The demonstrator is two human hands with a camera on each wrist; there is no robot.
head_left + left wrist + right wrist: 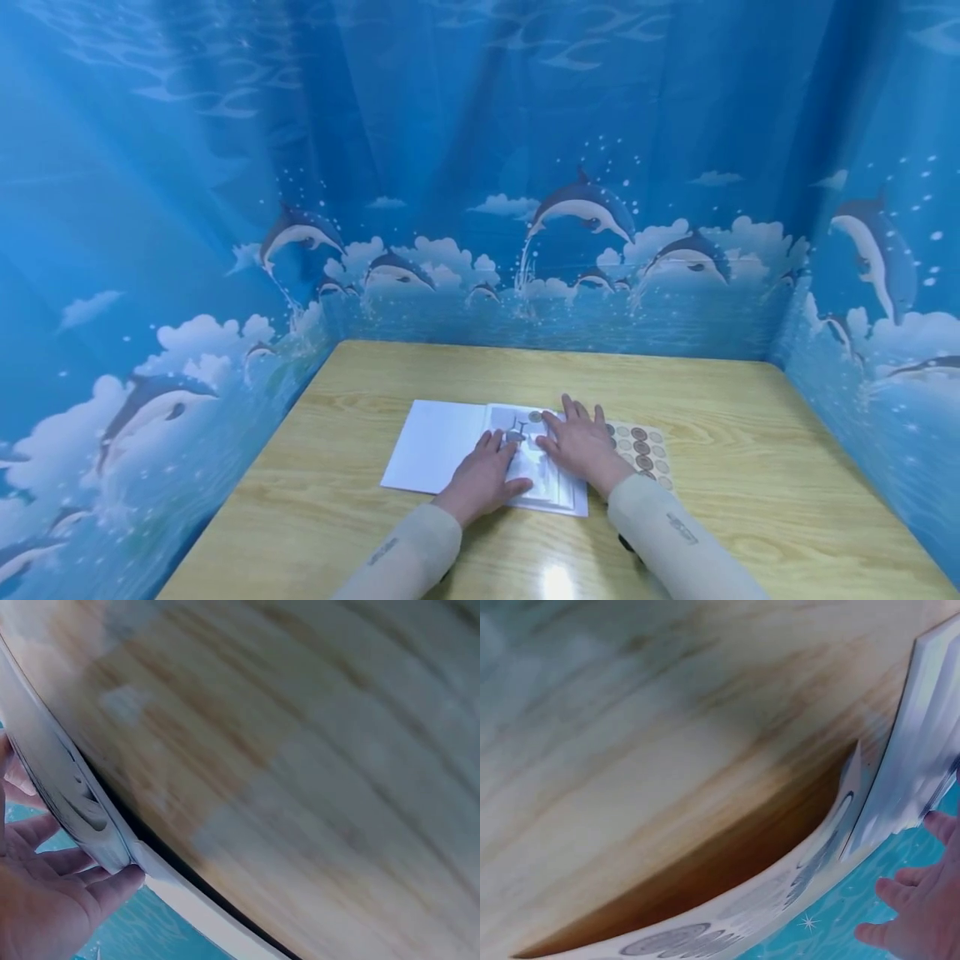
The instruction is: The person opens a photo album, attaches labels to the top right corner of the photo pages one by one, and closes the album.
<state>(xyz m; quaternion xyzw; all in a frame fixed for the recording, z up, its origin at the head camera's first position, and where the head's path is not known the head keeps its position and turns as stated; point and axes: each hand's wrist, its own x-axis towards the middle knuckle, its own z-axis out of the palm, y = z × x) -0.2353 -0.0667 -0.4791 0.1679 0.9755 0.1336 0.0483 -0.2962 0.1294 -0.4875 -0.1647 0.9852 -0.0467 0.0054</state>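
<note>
Booklet [438, 442] lay open at the lower centre of the frame, a small round disc [536, 416] near the top of its right-hand page [542, 487]. My right grip [583, 446], fingers spread apart, had a fingertip right beside the disc; I cannot tell whether they touched. My left grip [482, 477] rested on the page, thumb apart from the fingers. Right of it, a sheet of printed circles [652, 450] showed past my hand. Blue dolphin-patterned curtains [450, 108] surrounded the wood-grained surface [322, 500].
</note>
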